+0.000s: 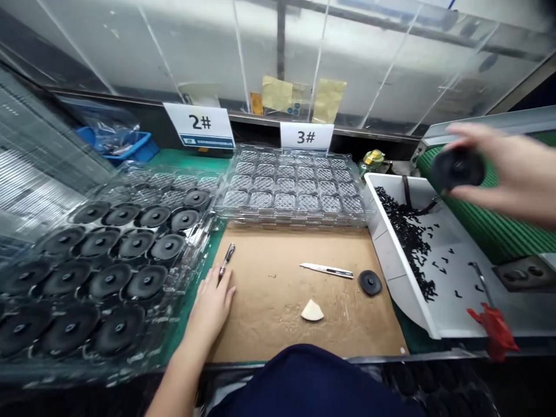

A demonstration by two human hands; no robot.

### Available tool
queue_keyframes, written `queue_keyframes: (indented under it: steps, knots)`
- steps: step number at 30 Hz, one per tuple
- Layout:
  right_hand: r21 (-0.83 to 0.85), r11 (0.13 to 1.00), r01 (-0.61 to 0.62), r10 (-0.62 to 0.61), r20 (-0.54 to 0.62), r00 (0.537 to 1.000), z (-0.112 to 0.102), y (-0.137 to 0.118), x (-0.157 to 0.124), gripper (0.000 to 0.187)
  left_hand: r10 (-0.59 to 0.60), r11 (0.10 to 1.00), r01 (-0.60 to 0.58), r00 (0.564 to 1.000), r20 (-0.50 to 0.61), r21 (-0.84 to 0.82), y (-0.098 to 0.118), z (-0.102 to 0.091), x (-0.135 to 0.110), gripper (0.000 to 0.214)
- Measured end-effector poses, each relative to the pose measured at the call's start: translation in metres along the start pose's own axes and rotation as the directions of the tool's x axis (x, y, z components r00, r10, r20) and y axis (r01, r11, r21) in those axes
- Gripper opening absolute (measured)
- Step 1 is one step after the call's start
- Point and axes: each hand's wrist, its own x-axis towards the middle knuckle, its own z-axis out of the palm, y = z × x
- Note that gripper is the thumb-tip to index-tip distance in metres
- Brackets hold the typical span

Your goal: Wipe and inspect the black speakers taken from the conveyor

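My right hand (499, 168), blurred by motion, grips a black round disc (459, 167) above the green conveyor at the right. My left hand (212, 307) lies on the left part of the brown cardboard sheet (269, 255), fingers stretched forward. Its fingertips touch the lower end of a black and silver pen (227, 258). Another black disc (370, 282), with a small raised centre, lies on the cardboard's right side. Beside it is a slim white and black cutter knife (328, 270). A cream-coloured wedge (312, 311) sits nearer my body.
Clear plastic trays (110, 281) at the left hold several black discs. More clear trays (286, 185) are stacked behind the cardboard. A white bin (452, 301) contains small black scraps and a red-handled tool (493, 330). The green ribbed conveyor (499, 231) runs beyond it.
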Motion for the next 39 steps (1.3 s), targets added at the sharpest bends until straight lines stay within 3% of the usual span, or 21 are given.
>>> queue_keyframes:
  steps: [2, 3, 5, 7, 9, 11, 12, 18, 20, 22, 24, 26, 28, 30, 34, 39]
  knots:
    - [-0.012, 0.945, 0.326, -0.325, 0.047, 0.945, 0.041, -0.059, -0.026, 0.078, -0.005, 0.99, 0.008, 1.0, 0.025, -0.141, 0.017, 0.0, -0.011, 0.046]
    - [0.049, 0.908, 0.417, -0.419, 0.053, 0.906, 0.063, -0.084, -0.041, 0.076, -0.009, 0.975, 0.02, 0.999, 0.05, -0.222, 0.026, 0.002, -0.018, 0.045]
    - [0.199, 0.865, 0.461, -0.489, 0.123, 0.864, 0.105, -0.126, -0.072, 0.075, -0.016, 0.921, 0.07, 0.99, 0.142, -0.384, 0.044, 0.009, -0.034, 0.046]
    - [0.382, 0.801, 0.461, -0.551, 0.171, 0.817, 0.141, -0.16, -0.1, 0.076, 0.015, 0.824, 0.167, 0.949, 0.315, -0.541, 0.059, 0.019, -0.05, 0.051]
    - [0.53, 0.739, 0.415, -0.584, 0.198, 0.787, 0.168, -0.188, -0.123, 0.076, 0.112, 0.557, 0.428, 0.81, 0.576, -0.711, 0.067, 0.028, -0.063, 0.054]
    - [0.633, 0.686, 0.358, -0.599, 0.211, 0.773, 0.185, -0.21, -0.14, 0.075, 0.231, 0.303, 0.651, 0.658, 0.716, -0.696, 0.07, 0.034, -0.073, 0.057]
    - [0.669, 0.664, 0.333, -0.603, 0.216, 0.768, 0.191, -0.218, -0.147, 0.076, 0.266, 0.235, 0.715, 0.604, 0.751, -0.658, 0.069, 0.035, -0.077, 0.057]
    - [0.772, 0.578, 0.266, -0.654, 0.243, 0.716, 0.195, -0.239, -0.165, 0.077, 0.364, 0.143, 0.898, 0.343, 0.866, -0.416, 0.057, 0.026, -0.091, 0.061]
    - [0.779, 0.564, 0.275, -0.68, 0.25, 0.689, 0.192, -0.238, -0.167, 0.077, 0.401, 0.135, 0.916, 0.298, 0.867, -0.377, 0.055, 0.024, -0.096, 0.064]
    - [0.774, 0.568, 0.281, -0.693, 0.264, 0.671, 0.19, -0.232, -0.167, 0.078, 0.43, 0.054, 0.915, 0.34, 0.836, -0.4, 0.054, 0.025, -0.101, 0.06]
    - [0.743, 0.619, 0.254, -0.649, 0.303, 0.698, 0.194, -0.219, -0.165, 0.074, 0.42, -0.069, 0.882, 0.45, 0.788, -0.467, 0.055, 0.027, -0.107, 0.051]
    - [0.671, 0.725, 0.154, -0.486, 0.34, 0.805, 0.207, -0.199, -0.162, 0.062, 0.359, -0.194, 0.813, 0.58, 0.731, -0.549, 0.058, 0.028, -0.11, 0.053]
    - [0.574, 0.819, -0.006, -0.226, 0.332, 0.916, 0.228, -0.179, -0.159, 0.046, 0.277, -0.29, 0.727, 0.687, 0.672, -0.623, 0.062, 0.029, -0.111, 0.058]
    - [0.52, 0.846, -0.119, -0.044, 0.291, 0.956, 0.253, -0.165, -0.16, 0.037, 0.204, -0.356, 0.639, 0.766, 0.61, -0.682, 0.068, 0.029, -0.111, 0.06]
    - [0.577, 0.81, -0.104, -0.052, 0.247, 0.968, 0.288, -0.167, -0.177, 0.026, 0.132, -0.373, 0.553, 0.827, 0.547, -0.746, 0.081, 0.024, -0.109, 0.055]
    - [0.663, 0.745, -0.08, -0.084, 0.211, 0.974, 0.285, -0.177, -0.189, 0.018, 0.069, -0.322, 0.499, 0.86, 0.506, -0.805, 0.094, 0.02, -0.109, 0.051]
